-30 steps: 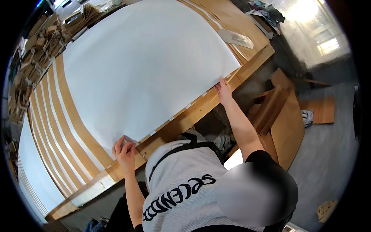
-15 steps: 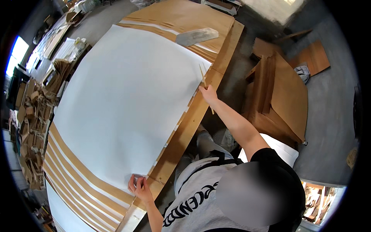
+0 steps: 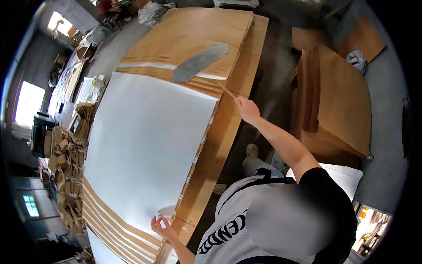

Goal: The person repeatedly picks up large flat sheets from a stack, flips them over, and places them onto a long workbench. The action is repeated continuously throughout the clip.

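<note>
The left hand pinches the near corner of the large white sheet with curled fingers, at the edge of the wooden bench. The right hand is stretched out to the far corner of the same sheet; it closes on a thin wooden stick. The sheet lies flat on brown boards that cover the bench. A grey flat tool rests on these boards, further away. Beside the bench, on the grey floor, a stack of brown sheets stands. At the left there are piles of cardboard and a bright window.
</note>
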{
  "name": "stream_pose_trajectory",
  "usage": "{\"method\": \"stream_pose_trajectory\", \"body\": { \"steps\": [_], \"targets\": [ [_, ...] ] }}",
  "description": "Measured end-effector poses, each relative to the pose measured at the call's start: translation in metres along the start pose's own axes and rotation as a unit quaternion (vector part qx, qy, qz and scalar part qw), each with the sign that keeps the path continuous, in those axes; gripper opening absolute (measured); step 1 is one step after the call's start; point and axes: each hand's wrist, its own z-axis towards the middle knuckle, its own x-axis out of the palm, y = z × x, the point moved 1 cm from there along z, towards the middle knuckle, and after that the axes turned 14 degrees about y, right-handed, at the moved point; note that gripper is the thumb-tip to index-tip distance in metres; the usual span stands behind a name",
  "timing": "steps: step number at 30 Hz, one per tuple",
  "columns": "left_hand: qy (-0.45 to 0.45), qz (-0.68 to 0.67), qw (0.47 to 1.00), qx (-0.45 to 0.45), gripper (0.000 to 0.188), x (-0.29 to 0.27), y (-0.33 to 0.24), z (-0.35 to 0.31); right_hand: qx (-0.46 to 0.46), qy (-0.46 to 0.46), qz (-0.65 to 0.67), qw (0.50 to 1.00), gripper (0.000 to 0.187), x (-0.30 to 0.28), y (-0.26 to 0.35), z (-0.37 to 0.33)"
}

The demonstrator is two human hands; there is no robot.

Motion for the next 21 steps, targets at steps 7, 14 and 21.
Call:
{"method": "stream_pose_trajectory", "body": {
  "steps": [7,14,21],
  "targets": [
    [0.034,-0.096,0.982,0.161,0.008,0.084,-0.201,0.095,-0.151,0.225,-0.114,0.956,0.025,-0.004,-0.081,-0.029],
    [0.203,-0.163,0.913,0.313,0.012,0.142,-0.4,0.157,0.017,0.303,-0.106,0.947,0.029,-0.07,-0.162,-0.069],
    [0.417,-0.262,0.81,0.32,0.011,0.232,-0.502,0.199,0.23,0.14,0.04,0.962,0.029,-0.123,-0.234,-0.101]
  ]
}}
